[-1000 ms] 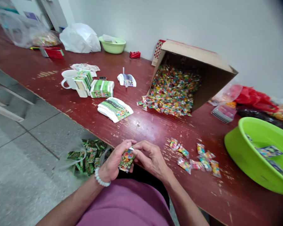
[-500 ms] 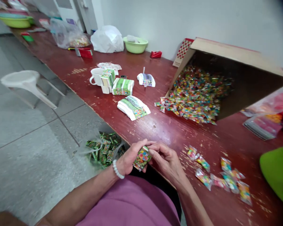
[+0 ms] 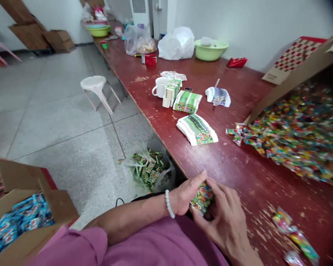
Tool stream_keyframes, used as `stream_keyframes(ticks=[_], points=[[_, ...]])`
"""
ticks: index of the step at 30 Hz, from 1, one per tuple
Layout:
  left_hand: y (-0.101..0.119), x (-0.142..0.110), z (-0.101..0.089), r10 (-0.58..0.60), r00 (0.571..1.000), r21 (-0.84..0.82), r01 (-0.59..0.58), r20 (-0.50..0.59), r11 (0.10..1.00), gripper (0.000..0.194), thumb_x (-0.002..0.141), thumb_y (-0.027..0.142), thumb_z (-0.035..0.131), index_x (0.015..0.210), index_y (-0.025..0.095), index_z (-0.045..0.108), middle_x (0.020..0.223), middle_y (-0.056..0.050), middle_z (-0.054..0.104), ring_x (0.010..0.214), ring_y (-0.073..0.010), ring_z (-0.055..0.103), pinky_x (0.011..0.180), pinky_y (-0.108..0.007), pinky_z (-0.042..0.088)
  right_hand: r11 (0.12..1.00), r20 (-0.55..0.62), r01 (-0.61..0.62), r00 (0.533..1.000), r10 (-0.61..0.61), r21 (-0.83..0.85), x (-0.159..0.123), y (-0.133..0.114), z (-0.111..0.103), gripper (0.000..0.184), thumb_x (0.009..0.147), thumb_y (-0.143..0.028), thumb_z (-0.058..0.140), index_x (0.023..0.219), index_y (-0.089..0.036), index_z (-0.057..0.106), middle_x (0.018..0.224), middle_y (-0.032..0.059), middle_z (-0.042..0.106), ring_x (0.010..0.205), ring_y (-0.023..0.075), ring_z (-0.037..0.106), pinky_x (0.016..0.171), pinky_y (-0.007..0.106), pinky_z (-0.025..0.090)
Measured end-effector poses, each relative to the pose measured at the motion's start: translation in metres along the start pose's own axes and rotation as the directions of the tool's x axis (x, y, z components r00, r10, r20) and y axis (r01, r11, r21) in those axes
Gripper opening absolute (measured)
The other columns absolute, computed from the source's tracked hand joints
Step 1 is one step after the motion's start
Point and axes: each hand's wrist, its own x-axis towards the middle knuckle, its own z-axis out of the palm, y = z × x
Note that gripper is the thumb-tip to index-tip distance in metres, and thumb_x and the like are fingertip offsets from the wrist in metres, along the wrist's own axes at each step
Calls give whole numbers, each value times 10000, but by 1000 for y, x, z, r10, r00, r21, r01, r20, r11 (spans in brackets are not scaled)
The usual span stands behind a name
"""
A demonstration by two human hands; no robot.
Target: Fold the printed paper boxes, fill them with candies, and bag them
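Between my two hands, near the table's front edge, is a small green printed candy box point(image 3: 204, 197) with bright coloured balls on its face. My left hand point(image 3: 184, 195), with a pale bead bracelet at the wrist, grips the box's left side, thumb stretched along the top. My right hand point(image 3: 226, 212) wraps round the right side and lower edge, fingers curled. Part of the box is hidden by the fingers. Beyond my hands lies a fanned stack of flat green cartons point(image 3: 198, 129). Several wrapped candies point(image 3: 302, 242) lie at the lower right.
A large cardboard box point(image 3: 277, 87) on its side spills wrapped candies point(image 3: 299, 136) onto the red table point(image 3: 144, 94). A plastic bag of green boxes point(image 3: 152, 168) stands on the floor. A white mug point(image 3: 161, 87), a white stool point(image 3: 96, 83) and a carton of blue packets point(image 3: 24, 218) surround.
The view has swung left, bringing the carton of blue packets into sight. My right hand has shifted from the box's top corner to its right side and lower edge.
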Motion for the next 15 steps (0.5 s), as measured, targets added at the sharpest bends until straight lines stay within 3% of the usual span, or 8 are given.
stream_keyframes(ticks=[3, 5, 6, 8, 11, 13, 15], points=[[21, -15, -20, 60, 998, 118, -57, -19, 991, 393, 799, 475, 724, 1034, 173, 634, 830, -20, 679, 716, -143, 645, 695, -253, 485, 980, 112, -57, 993, 36, 191, 11, -10, 7, 836, 789, -510, 709, 1487, -229, 343, 1302, 180, 583, 1131, 364, 587, 893, 525, 509], [40, -27, -41, 75, 995, 240, -57, -69, 969, 465, 860, 530, 625, 1201, 222, 553, 756, -3, 656, 596, -148, 612, 574, -259, 461, 949, 184, -119, 981, 66, 291, 17, -14, 12, 910, 791, -581, 694, 1524, -243, 273, 1477, 189, 433, 1310, 395, 473, 988, 568, 470], [50, -33, -53, 144, 982, 338, -95, -123, 936, 483, 879, 530, 595, 1248, 226, 523, 745, -5, 655, 598, -150, 610, 570, -257, 456, 939, 193, -149, 977, 92, 310, 19, -13, 15, 892, 806, -587, 680, 1524, -249, 273, 1532, 183, 359, 1371, 398, 408, 1030, 587, 440], [69, -45, -77, 328, 915, 580, -138, -236, 803, 464, 874, 493, 619, 1238, 214, 550, 824, -25, 672, 753, -167, 640, 664, -262, 479, 930, 152, -199, 976, 158, 309, 20, -5, 19, 740, 857, -529, 650, 1478, -253, 356, 1536, 169, 348, 1398, 376, 380, 1070, 595, 406], [92, -55, -106, 530, 809, 770, -163, -254, 617, 443, 832, 402, 677, 1219, 206, 589, 1119, -69, 650, 992, -186, 612, 834, -290, 487, 903, 109, -282, 959, 260, 325, 15, 16, 28, 496, 900, -402, 631, 1349, -231, 507, 1359, 151, 535, 1235, 304, 548, 1012, 519, 481], [103, -49, -114, 632, 741, 826, -196, -228, 528, 415, 845, 365, 647, 1218, 194, 589, 1156, -84, 645, 1027, -195, 605, 866, -306, 486, 872, 124, -345, 939, 321, 348, 10, 28, 34, 440, 903, -381, 630, 1303, -218, 547, 1236, 131, 613, 1071, 261, 631, 924, 458, 537], [112, -31, -111, 718, 680, 899, -210, -148, 384, 352, 858, 319, 615, 1180, 179, 611, 1108, -83, 668, 989, -195, 617, 865, -320, 489, 859, 135, -386, 923, 361, 338, 7, 35, 39, 398, 911, -372, 618, 1273, -215, 572, 1163, 110, 650, 956, 230, 657, 859, 418, 557]])
